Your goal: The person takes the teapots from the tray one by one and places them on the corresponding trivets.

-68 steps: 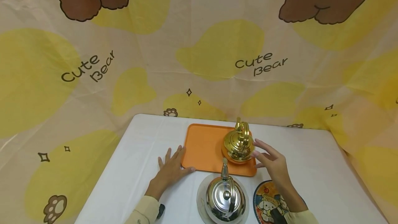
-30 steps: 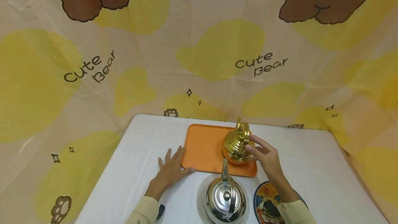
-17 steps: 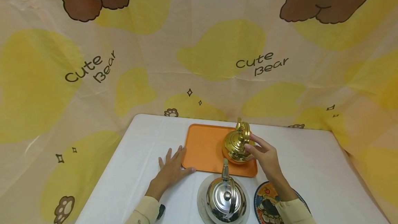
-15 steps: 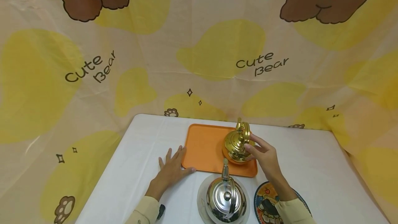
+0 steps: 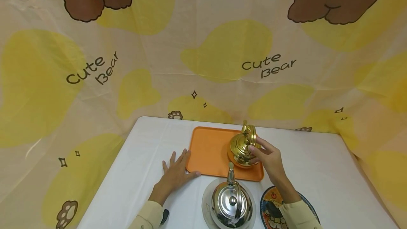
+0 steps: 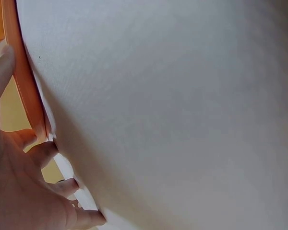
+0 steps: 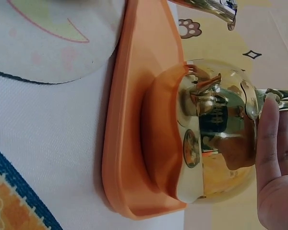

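A shiny gold teapot (image 5: 238, 147) with an arched handle sits on the right part of an orange tray (image 5: 206, 151). My right hand (image 5: 272, 161) pinches the teapot's handle between thumb and fingers; the right wrist view shows the fingertips against the handle's metal, above the round body (image 7: 230, 143). With fingers spread, my left hand (image 5: 174, 175) rests at the tray's left side, thumb at the near left corner. The left wrist view has its thumb and a finger touching the tray's rim (image 6: 24, 81), the other fingertips on the white cloth. A silver teapot (image 5: 224, 206) stands in front of the tray.
Beneath the silver teapot lies a pale round mat (image 5: 206, 200). A round cartoon-printed mat (image 5: 266, 200) is partly covered by the right forearm. White cloth (image 5: 318, 172) covers the table, and a printed bear curtain (image 5: 222, 52) hangs behind it.
My right hand has come leftward from beside the gold teapot and now has its handle between thumb and fingers. The teapot, the tray and my left hand have stayed put.
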`<action>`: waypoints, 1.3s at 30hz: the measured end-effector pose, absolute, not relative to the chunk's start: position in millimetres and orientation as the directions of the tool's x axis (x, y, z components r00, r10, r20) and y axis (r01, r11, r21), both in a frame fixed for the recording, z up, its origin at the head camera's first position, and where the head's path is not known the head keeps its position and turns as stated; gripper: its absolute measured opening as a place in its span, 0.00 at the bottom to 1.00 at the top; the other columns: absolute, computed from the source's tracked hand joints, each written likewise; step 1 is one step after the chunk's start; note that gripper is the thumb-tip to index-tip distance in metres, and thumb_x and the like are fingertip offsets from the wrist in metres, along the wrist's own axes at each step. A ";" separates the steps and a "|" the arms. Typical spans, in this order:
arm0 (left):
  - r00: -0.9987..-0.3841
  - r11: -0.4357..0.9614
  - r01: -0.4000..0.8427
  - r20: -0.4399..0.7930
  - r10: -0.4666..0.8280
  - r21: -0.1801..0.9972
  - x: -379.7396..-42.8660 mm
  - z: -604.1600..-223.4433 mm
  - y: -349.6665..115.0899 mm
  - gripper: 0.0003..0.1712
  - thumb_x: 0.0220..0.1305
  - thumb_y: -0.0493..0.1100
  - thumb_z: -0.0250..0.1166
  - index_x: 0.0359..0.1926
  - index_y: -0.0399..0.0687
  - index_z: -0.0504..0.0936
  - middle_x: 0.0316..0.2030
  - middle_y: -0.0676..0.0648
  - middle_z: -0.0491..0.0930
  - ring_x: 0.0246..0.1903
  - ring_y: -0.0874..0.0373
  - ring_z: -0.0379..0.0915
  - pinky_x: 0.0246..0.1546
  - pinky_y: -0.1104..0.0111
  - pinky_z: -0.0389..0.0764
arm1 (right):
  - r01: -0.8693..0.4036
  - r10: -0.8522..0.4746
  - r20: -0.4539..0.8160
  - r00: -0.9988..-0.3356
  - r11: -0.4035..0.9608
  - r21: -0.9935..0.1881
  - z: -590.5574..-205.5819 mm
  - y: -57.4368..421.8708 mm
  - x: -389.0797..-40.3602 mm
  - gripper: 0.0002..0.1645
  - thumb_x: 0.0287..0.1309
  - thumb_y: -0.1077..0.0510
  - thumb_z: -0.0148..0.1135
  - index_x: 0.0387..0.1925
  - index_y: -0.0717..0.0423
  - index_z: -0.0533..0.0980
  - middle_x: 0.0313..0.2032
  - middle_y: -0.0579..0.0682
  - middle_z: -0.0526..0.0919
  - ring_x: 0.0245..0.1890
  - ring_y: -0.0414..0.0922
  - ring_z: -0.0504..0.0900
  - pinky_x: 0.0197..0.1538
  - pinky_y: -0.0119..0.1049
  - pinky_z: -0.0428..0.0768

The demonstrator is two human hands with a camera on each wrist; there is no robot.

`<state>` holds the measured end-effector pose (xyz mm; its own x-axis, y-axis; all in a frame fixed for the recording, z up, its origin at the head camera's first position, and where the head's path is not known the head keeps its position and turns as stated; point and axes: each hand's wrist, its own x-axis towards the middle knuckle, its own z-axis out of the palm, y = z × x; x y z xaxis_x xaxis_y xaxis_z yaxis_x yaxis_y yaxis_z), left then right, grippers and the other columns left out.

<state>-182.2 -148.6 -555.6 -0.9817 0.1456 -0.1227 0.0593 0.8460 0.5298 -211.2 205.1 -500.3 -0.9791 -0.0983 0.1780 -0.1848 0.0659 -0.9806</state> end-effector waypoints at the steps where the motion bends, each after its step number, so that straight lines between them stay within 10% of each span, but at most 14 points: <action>1: -0.982 0.845 0.059 -0.123 0.145 0.531 -182.2 -555.3 -148.6 0.59 0.64 0.73 0.68 0.84 0.49 0.58 0.83 0.41 0.55 0.81 0.25 0.38 0.69 0.19 0.33 | -0.181 -0.097 0.175 -0.980 0.062 -0.982 -500.3 204.9 -211.2 0.31 0.74 0.63 0.64 0.73 0.67 0.70 0.70 0.70 0.73 0.42 0.45 0.91 0.40 0.47 0.91; 14: -0.982 0.849 0.057 -0.126 0.144 0.525 -181.8 -553.7 -148.3 0.58 0.64 0.73 0.68 0.84 0.49 0.58 0.83 0.41 0.55 0.81 0.25 0.38 0.69 0.19 0.34 | -0.167 -0.069 0.162 -0.984 0.074 -0.983 -502.0 203.2 -206.7 0.30 0.74 0.63 0.64 0.73 0.67 0.71 0.71 0.69 0.73 0.44 0.42 0.91 0.40 0.44 0.91; 26: -0.982 0.852 0.061 -0.124 0.145 0.520 -181.8 -554.3 -148.9 0.59 0.64 0.73 0.68 0.84 0.48 0.58 0.83 0.40 0.55 0.81 0.25 0.38 0.69 0.19 0.34 | -0.184 -0.068 0.179 -0.981 0.075 -0.980 -498.9 204.1 -199.1 0.29 0.73 0.63 0.65 0.72 0.66 0.73 0.60 0.31 0.82 0.46 0.41 0.90 0.38 0.44 0.90; 39: -0.981 0.850 0.053 -0.131 0.142 0.524 -181.2 -553.1 -148.4 0.58 0.64 0.73 0.68 0.84 0.49 0.58 0.83 0.41 0.54 0.81 0.25 0.38 0.69 0.19 0.33 | -0.202 -0.085 0.197 -0.977 0.053 -0.978 -491.2 209.5 -193.4 0.30 0.74 0.64 0.64 0.73 0.65 0.72 0.63 0.41 0.84 0.48 0.42 0.90 0.39 0.43 0.90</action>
